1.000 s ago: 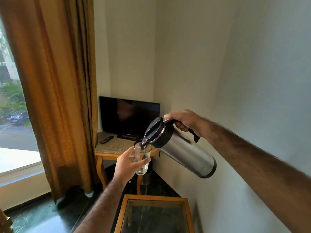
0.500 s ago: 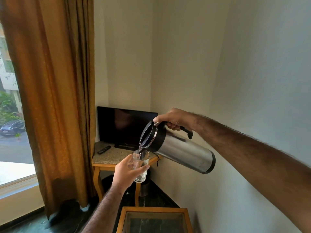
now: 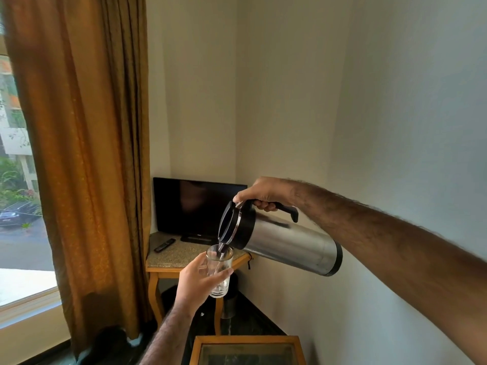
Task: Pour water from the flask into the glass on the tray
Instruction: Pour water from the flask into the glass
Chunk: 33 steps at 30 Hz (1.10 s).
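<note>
My right hand (image 3: 259,193) grips the black handle of a steel flask (image 3: 287,242) with a black lid. The flask lies tipped nearly level, its spout just over the rim of a clear glass (image 3: 220,271). My left hand (image 3: 196,280) holds that glass up in the air, fingers wrapped around its lower half. A thin stream of water runs from the spout into the glass, which has a little water at the bottom. No tray is in view.
A corner table (image 3: 174,256) with a stone top carries a dark TV (image 3: 196,206) and a remote (image 3: 164,245). A wood-framed glass-topped table (image 3: 245,349) stands below my arms. An orange curtain (image 3: 84,154) hangs left, and the wall is close on the right.
The flask has tipped further toward level over the glass. Both hands have drifted slightly, and the view has tilted upward so less of the low table shows.
</note>
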Motion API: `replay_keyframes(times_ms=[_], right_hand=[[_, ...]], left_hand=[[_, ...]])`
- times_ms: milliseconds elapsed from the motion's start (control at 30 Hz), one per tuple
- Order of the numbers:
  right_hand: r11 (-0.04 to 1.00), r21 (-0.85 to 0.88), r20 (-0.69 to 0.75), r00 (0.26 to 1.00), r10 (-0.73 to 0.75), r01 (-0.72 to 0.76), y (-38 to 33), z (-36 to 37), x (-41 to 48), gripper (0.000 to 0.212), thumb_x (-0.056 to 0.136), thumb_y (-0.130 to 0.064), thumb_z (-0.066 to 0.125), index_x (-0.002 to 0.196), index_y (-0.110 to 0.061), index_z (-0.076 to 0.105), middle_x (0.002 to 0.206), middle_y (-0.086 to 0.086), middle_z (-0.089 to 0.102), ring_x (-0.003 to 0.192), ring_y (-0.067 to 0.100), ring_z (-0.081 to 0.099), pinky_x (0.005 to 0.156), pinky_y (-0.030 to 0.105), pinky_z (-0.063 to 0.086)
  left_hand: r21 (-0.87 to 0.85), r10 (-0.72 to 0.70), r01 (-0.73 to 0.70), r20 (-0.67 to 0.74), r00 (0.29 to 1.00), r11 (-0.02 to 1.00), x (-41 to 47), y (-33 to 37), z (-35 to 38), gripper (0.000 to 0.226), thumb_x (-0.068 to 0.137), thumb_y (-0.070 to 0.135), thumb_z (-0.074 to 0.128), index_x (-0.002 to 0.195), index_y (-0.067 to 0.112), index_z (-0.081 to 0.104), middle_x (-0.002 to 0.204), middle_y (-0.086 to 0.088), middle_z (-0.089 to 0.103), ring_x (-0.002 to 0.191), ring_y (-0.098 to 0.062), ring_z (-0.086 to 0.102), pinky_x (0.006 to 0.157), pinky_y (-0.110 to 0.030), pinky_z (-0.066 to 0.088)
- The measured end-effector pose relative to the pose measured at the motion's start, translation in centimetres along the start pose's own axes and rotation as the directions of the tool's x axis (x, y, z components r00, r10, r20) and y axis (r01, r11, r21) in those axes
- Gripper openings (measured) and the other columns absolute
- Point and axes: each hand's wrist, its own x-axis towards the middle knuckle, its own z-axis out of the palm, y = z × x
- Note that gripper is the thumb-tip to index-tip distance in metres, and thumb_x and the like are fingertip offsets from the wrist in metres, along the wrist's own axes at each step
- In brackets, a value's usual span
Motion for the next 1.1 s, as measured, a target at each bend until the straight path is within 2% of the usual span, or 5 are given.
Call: replay_keyframes(times_ms=[133, 367, 733, 967, 1100], right_hand=[[0.999, -0.038, 0.004, 1.0, 0.002, -0.002, -1.0, 0.0, -0.1, 0.058, 0.091, -0.048, 0.075, 0.037, -0.03, 0.068, 0.04, -0.013, 0.046, 0.033, 0.006, 0.04, 0.039, 0.019, 0.034], [0.999, -0.043, 0.03, 1.0, 0.004, -0.003, -2.4, -0.2, 0.1, 0.064, 0.095, -0.042, 0.074, 0.034, -0.026, 0.065, 0.038, -0.013, 0.047, 0.03, 0.004, 0.04, 0.036, 0.015, 0.033], [0.995, -0.097, 0.055, 0.998, -0.007, 0.012, -3.3, 0.2, 0.5, 0.046, 0.094, -0.043, 0.076, 0.061, -0.018, 0.057, 0.042, -0.009, 0.048, 0.033, 0.008, 0.042, 0.037, 0.017, 0.035], [0.994, -0.104, 0.083, 0.996, -0.022, 0.031, -3.3, 0.3, 0.7, 0.039, 0.092, -0.048, 0.076, 0.075, -0.014, 0.068, 0.046, -0.008, 0.049, 0.037, 0.009, 0.044, 0.04, 0.02, 0.037], [0.992, -0.124, 0.083, 0.996, -0.019, 0.029, -3.7, 0.5, 0.8, 0.044, 0.092, -0.051, 0.075, 0.066, -0.017, 0.064, 0.048, -0.006, 0.049, 0.04, 0.011, 0.043, 0.043, 0.023, 0.037]], left_hand=[[-0.001, 0.005, -0.005, -0.008, 1.0, 1.0, 0.1, -0.3, -0.3, 0.054, 0.069, 0.04, 0.097, 0.115, 0.031, 0.071, 0.109, 0.005, 0.08, 0.101, -0.009, 0.076, 0.089, -0.034, 0.061], [-0.004, 0.007, -0.007, -0.01, 1.0, 1.0, -0.2, -0.6, -0.2, 0.053, 0.068, 0.041, 0.096, 0.114, 0.038, 0.069, 0.108, 0.008, 0.078, 0.1, -0.007, 0.075, 0.082, -0.024, 0.057], [-0.004, -0.01, 0.01, -0.031, 0.999, 1.0, -0.5, -0.6, -0.7, 0.053, 0.068, 0.041, 0.097, 0.114, 0.033, 0.072, 0.107, 0.007, 0.08, 0.099, -0.008, 0.077, 0.08, -0.025, 0.06], [0.008, -0.009, 0.009, -0.051, 0.999, 1.0, -0.9, -0.9, -0.8, 0.053, 0.068, 0.041, 0.097, 0.113, 0.03, 0.072, 0.108, 0.008, 0.079, 0.1, -0.008, 0.075, 0.081, -0.026, 0.059], [0.01, -0.005, 0.005, -0.041, 0.999, 1.0, -1.0, -1.0, -0.9, 0.051, 0.069, 0.041, 0.096, 0.111, 0.038, 0.068, 0.111, 0.008, 0.078, 0.102, -0.01, 0.075, 0.085, -0.031, 0.061]])
